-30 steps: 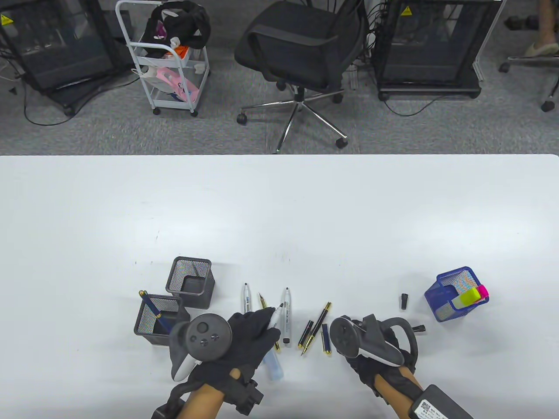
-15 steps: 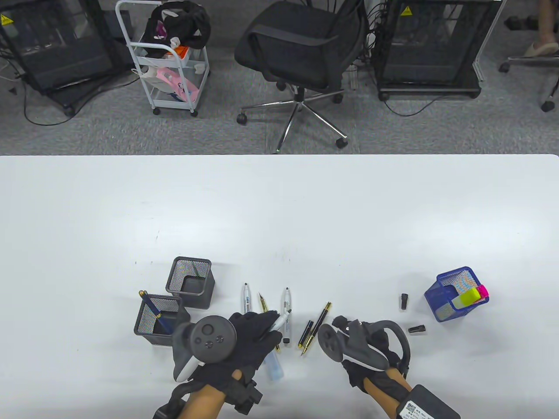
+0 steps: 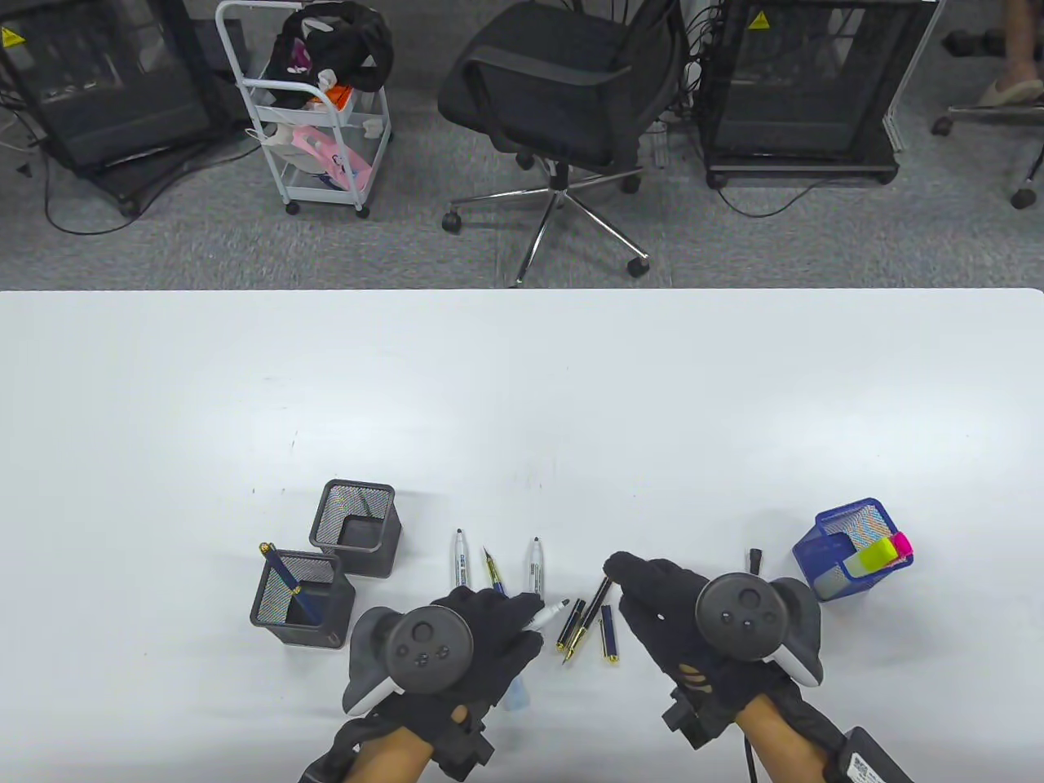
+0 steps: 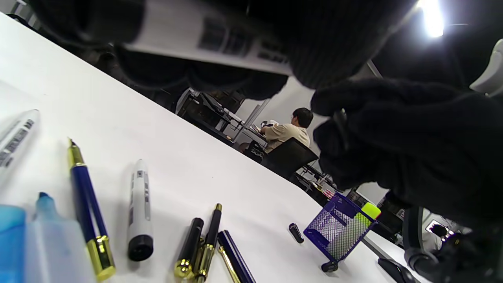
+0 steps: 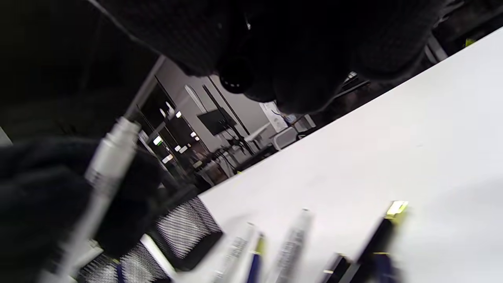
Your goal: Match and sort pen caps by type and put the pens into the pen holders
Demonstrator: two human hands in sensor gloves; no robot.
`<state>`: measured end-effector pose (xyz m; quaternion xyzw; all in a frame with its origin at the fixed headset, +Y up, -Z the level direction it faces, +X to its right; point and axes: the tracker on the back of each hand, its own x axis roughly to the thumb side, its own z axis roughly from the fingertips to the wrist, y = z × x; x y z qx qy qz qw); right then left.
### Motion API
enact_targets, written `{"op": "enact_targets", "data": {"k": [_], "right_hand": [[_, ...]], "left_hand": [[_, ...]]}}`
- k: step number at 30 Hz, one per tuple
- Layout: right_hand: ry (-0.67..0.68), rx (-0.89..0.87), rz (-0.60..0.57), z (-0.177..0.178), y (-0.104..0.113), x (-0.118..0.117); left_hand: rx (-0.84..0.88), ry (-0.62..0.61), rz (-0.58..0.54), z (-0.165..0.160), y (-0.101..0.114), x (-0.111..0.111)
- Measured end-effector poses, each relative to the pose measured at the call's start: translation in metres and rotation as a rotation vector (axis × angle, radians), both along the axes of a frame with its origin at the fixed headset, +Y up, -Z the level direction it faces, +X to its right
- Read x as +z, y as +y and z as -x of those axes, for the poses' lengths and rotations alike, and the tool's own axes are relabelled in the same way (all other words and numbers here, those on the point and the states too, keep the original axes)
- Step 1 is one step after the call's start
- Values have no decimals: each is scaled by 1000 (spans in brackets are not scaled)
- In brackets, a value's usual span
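An uncapped white marker (image 3: 548, 612) is held above the table (image 3: 522, 391) in the left hand's (image 3: 489, 644) curled grip, while a small black cap (image 5: 235, 74) is pinched by the right hand (image 3: 665, 608).

On the desk (image 3: 522, 391) we see two mesh holders at the left: one holder (image 3: 356, 528) behind, the other holder (image 3: 302, 599) just before it with a pen (image 3: 287, 583) leaning inside. Right of them lies a row of pens (image 3: 534, 564) and loose caps (image 3: 608, 634), between our left hand (image 3: 481, 644) and right hand (image 3: 665, 603). At far right stands a third holder (image 3: 844, 548) with highlighters (image 3: 881, 555) in it; a small cap (image 3: 755, 558) lies just left of it.
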<state>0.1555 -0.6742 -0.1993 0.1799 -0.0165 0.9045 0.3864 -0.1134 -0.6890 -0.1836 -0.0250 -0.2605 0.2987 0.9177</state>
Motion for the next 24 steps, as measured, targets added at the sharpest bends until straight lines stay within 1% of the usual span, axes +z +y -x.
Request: {"op": "enact_targets", "data": {"k": [5, 6, 9, 13, 17, 21, 24], "right_hand": [[19, -193, 45, -3, 3, 1], [19, -219, 62, -4, 2, 1], [-9, -265, 66, -8, 0, 1], [-31, -278, 80, -8, -3, 1], [-18, -272, 100, -3, -7, 2], [-8, -229, 109, 6, -11, 4], [-23, -164, 75, 9, -11, 6]], "left_hand": [[-11, -51, -11, -7, 0, 3], [-9, -55, -16, -8, 1, 4], [-4, -71, -22, -11, 2, 5], [-9, -78, -35, -13, 3, 7], [-12, -82, -33, -14, 2, 8], [-4, -90, -31, -15, 3, 8], [2, -104, -30, -15, 2, 8]]}}
